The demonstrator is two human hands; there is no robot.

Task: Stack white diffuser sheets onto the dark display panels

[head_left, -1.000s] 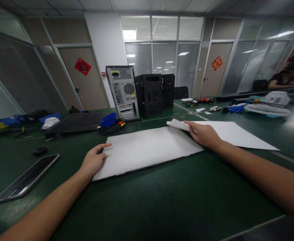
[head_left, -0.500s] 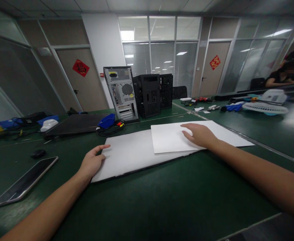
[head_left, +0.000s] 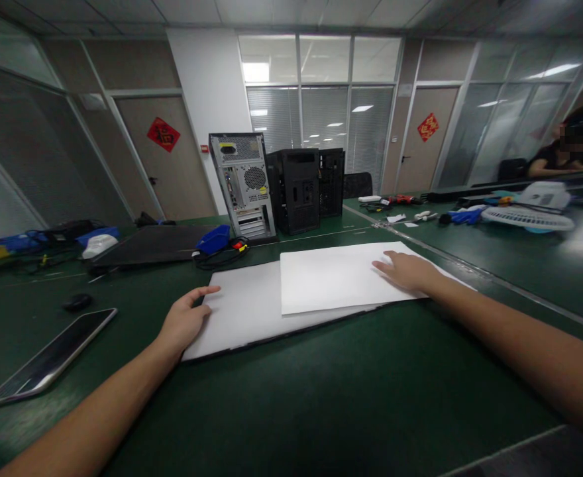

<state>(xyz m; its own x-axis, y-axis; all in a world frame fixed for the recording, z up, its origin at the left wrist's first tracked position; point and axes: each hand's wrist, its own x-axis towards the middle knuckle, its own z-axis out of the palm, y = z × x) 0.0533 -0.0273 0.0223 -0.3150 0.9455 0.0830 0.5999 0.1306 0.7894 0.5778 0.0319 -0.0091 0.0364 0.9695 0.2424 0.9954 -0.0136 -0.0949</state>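
A flat white panel (head_left: 246, 301) with a thin black edge lies at a slant on the green table. My left hand (head_left: 188, 318) rests at its left end, thumb and index finger apart over the border; the other fingers are hidden. Over the panel's right part lies a thin, brighter white sheet (head_left: 331, 278), slightly askew to it. My right hand (head_left: 408, 270) lies on the right half of this sheet with fingers stretched out and thumb spread. The sheet covers the panel's right end.
Behind the panel stand a grey computer case (head_left: 246, 189) and black cases (head_left: 296, 189). A blue connector (head_left: 213, 238) with cables sits before them. Left are a tablet-like device (head_left: 53, 358), a mouse (head_left: 77, 303) and a dark flat panel (head_left: 152, 244). A white fan (head_left: 530, 212) lies right; a person sits beyond.
The white sheet has slid left over the panel, covering more of it. On the sheet, my right hand has shifted slightly right; my left hand has stayed at the panel's left end.
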